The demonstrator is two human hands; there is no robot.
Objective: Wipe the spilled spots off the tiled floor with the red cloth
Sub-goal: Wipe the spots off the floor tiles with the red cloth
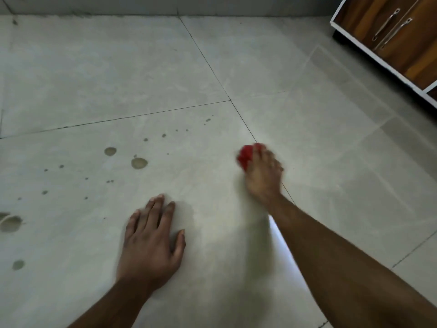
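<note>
Low on the pale grey tiled floor (212, 67): right hand (263, 176), fingers clamped on crumpled red cloth (244, 157); left hand (151, 242) pressed flat, fingers straight; dark spilled spots (139, 163) leftward.

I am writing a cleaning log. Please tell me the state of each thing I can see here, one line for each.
Red cloth: bunched up, gripped by the right hand, on the floor.
Right hand: curled round the cloth, blurred.
Left hand: flat on the floor, fingers straight.
Spots: not wiped yet, left of the cloth.
Floor: spotted on the left part only.
Cabinet: doors closed.
</note>
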